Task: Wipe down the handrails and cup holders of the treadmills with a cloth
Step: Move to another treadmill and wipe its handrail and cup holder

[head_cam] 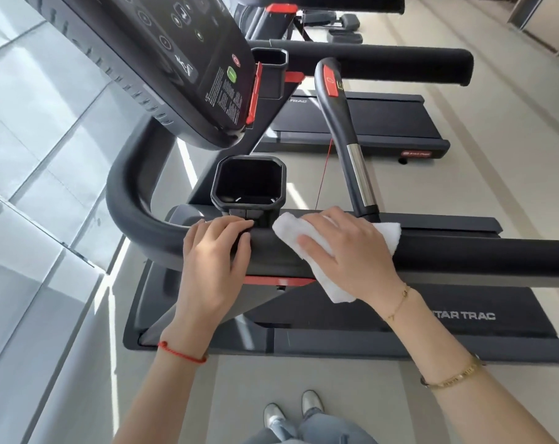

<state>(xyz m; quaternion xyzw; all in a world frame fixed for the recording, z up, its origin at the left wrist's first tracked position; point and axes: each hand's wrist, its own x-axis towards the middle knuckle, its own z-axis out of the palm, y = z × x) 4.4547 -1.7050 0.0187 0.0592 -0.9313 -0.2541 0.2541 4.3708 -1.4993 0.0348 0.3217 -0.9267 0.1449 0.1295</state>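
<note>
The right hand [342, 251] lay flat over a folded white cloth [316, 248], fingers spread and pressing it onto the padded black handrail [464, 254]; nothing was pinched, the palm simply bore down. The left hand [212, 251] rested beside it on the same rail, fingers loosely extended, their tips touching the base of the near cup holder [248, 182]. The two hands sat close but apart, a bare stretch of rail between them.

The rail's long axis ran left to right across the view, curving away at its left end and carrying on straight past the right hand to the frame's edge. So the unwiped length seemed to lie to the right, and the cloth hand was the nearer one to it. The cup holder stood just beyond the left hand, open-mouthed, nearly touching the cloth's corner.

Further out, "STAR TRAC" read plainly on the treadmill deck [464, 315] below the right wrist. The neighbouring treadmill [352, 123] showed "TRAC". The console [188, 59] carried small print, too fine to read.
</note>
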